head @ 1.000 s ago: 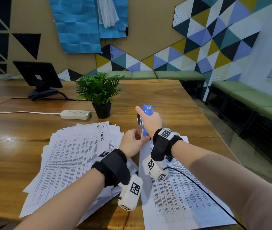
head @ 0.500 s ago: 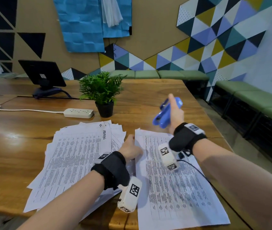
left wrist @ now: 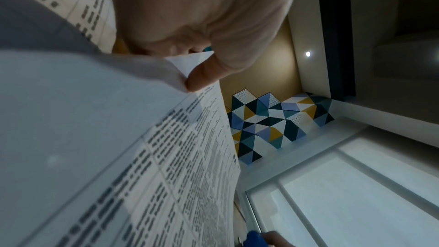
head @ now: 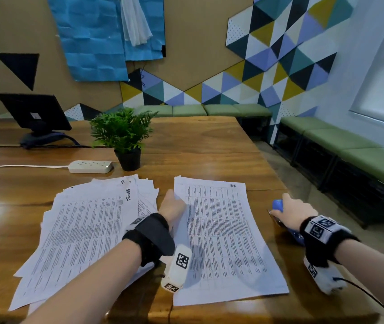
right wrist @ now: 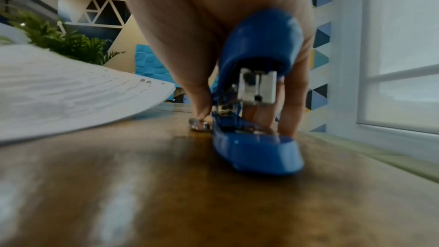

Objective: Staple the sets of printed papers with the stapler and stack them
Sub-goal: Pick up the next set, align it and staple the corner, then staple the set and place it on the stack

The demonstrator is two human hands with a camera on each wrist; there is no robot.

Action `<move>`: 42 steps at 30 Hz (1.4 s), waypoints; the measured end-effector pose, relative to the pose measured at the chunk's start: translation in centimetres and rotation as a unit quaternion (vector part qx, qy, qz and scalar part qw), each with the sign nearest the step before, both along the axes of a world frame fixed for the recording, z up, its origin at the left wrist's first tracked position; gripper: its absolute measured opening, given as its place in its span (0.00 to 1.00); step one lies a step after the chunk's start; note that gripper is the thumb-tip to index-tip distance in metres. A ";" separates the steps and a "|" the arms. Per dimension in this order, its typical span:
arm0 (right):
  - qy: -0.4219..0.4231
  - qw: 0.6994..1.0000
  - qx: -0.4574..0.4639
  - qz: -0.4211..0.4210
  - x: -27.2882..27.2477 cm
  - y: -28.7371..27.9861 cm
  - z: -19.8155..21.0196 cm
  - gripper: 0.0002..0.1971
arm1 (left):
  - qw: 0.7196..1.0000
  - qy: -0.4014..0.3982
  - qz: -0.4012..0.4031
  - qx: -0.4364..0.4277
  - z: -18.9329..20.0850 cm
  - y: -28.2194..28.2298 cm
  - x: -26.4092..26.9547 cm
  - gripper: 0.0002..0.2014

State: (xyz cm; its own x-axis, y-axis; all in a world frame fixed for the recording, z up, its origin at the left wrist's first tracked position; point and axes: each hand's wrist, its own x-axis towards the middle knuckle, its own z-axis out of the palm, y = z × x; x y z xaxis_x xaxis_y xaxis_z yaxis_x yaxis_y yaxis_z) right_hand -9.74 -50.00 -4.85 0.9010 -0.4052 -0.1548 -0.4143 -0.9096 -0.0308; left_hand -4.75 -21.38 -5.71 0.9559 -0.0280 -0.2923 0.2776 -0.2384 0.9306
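Right hand [head: 295, 212] covers most of the blue stapler [head: 277, 204]

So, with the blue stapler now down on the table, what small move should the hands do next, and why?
Probably the right hand should let go of the blue plastic stapler, whose base already sits on the wooden table. The left hand pinches the top corner of the printed paper set, so it could then carry that set toward the fanned pile of printed sheets.
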 end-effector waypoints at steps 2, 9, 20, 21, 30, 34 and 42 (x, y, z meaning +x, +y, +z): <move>-0.030 0.998 -0.061 0.018 -0.2 0.9 0.1 0.22 | 1.000 -0.018 -0.013 -0.008 0.3 0.0 0.4 0.18; -0.053 0.923 0.380 0.014 -1.8 4.7 1.7 0.26 | 0.992 -0.044 0.036 -0.109 2.4 1.0 4.0 0.09; -0.073 0.815 0.557 -0.141 5.8 5.7 1.3 0.18 | 0.967 -0.160 -0.036 0.197 4.9 4.0 4.4 0.24; -0.080 0.827 0.541 -0.134 6.9 6.0 1.1 0.19 | 0.958 -0.178 -0.050 0.221 4.9 4.9 3.6 0.18; -0.067 0.900 0.413 -0.119 11.0 8.0 1.3 0.12 | 0.902 -0.112 -0.024 0.415 3.2 14.5 -0.3 0.08; -0.064 0.973 0.210 -0.074 9.5 9.0 1.5 0.13 | 0.871 -0.034 -0.030 0.490 2.6 17.0 -0.5 0.13; -0.063 0.935 0.219 0.272 3.8 19.6 1.7 0.15 | 0.826 0.102 0.022 0.554 1.5 18.9 -0.7 0.50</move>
State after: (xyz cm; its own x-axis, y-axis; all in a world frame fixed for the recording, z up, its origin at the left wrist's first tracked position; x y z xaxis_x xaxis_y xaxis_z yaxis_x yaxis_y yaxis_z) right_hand -5.98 -30.41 -3.14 0.9774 0.1967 -0.0773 0.1387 -0.8730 -0.4676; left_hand -5.41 -2.51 -4.26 0.8762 0.3993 -0.2699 0.4336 -0.8976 0.0799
